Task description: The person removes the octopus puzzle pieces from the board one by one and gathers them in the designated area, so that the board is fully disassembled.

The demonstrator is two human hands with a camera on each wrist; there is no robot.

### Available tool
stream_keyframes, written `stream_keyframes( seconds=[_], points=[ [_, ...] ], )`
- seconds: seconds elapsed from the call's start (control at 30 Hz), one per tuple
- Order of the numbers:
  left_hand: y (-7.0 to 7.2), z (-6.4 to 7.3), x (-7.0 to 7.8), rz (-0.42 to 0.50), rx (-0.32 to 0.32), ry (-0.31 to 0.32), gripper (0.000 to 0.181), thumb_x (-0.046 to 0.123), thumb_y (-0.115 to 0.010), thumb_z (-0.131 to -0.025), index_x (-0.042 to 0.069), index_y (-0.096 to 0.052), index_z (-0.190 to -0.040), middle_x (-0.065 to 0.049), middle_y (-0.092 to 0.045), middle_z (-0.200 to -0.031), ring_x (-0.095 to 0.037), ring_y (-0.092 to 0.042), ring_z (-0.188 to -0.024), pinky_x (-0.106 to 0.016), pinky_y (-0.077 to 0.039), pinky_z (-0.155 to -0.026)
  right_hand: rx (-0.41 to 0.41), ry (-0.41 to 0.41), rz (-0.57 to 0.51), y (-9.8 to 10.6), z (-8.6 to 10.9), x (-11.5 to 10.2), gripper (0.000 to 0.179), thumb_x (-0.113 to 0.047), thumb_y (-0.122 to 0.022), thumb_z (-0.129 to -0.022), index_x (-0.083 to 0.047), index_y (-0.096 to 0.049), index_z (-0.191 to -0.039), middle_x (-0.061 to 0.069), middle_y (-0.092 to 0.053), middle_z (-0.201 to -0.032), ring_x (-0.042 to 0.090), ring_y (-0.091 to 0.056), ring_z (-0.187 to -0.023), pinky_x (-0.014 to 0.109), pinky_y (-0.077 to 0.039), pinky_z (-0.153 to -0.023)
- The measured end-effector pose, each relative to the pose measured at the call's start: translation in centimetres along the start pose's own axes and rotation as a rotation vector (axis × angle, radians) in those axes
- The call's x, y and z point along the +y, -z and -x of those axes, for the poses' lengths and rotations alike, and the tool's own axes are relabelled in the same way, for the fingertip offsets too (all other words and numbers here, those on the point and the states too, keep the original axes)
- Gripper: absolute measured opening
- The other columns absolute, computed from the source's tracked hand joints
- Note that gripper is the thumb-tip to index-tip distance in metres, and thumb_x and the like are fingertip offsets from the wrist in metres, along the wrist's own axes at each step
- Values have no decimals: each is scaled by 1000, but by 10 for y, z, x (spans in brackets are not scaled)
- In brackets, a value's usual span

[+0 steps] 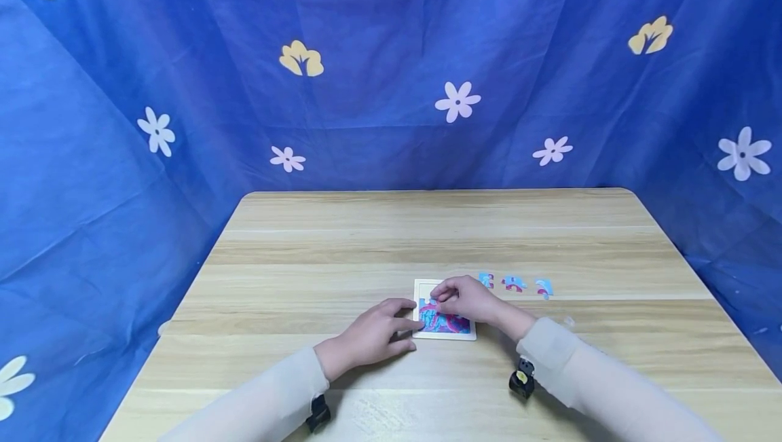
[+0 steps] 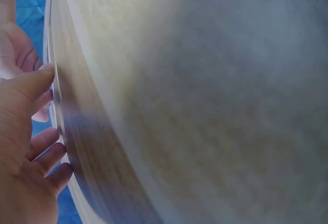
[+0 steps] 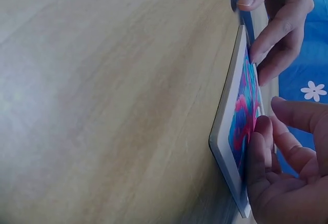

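A small jigsaw puzzle (image 1: pixel 432 321) with a pink, blue and purple picture lies in a pale tray frame (image 1: pixel 446 336); part of the tray's upper area is bare. My left hand (image 1: pixel 375 333) rests at the frame's left side, fingers spread, fingertips on its edge and the puzzle's left part. Above the puzzle, my right hand (image 1: pixel 469 301) bends its thumb and fingers together, seemingly pinching a puzzle piece (image 1: pixel 432 301) that they mostly cover. In the right wrist view, the curled right fingers (image 3: pixel 260 149) are low over the puzzle. The left wrist view shows the left thumb and fingers at the tray's edge.
Right of the tray lie three loose pieces: one beside the right hand (image 1: pixel 485 280), a middle piece (image 1: pixel 514 283) and a far-right piece (image 1: pixel 544 287). The wooden table (image 1: pixel 305 259) meets a blue flowered curtain (image 1: pixel 379 89) behind and at both sides.
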State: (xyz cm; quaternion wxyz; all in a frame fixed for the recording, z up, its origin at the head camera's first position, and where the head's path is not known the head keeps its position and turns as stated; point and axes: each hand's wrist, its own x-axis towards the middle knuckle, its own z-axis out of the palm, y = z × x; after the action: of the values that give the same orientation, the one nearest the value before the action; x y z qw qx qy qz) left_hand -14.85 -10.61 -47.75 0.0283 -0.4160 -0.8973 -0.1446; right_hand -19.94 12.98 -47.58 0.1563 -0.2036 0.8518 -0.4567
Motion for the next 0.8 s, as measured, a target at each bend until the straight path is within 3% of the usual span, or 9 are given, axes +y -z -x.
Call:
stream_keyframes(
  seconds=[0.37, 0.8],
  points=[
    [1, 1, 1, 4, -22, 20, 39, 37, -70, -86, 18, -68, -120, -12, -52, -132, -27, -49, -122, -40, -40, -102, 42, -43, 167, -5, 0, -8, 20, -10, -74, -79, -9, -73, -99, -8, -65, -81, 7, -58, -76, 30, -49, -76],
    [1, 1, 3, -4, -29, 31, 39, 38, -70, -86, 19, -68, -120, -11, -52, -132, -27, -49, -122, -40, -39, -102, 42, -58, 116, -7, 3, -12, 14, -6, -72, -81, -11, -65, -93, -5, -60, -79, 11, -55, -74, 31, -47, -74]
  ],
)
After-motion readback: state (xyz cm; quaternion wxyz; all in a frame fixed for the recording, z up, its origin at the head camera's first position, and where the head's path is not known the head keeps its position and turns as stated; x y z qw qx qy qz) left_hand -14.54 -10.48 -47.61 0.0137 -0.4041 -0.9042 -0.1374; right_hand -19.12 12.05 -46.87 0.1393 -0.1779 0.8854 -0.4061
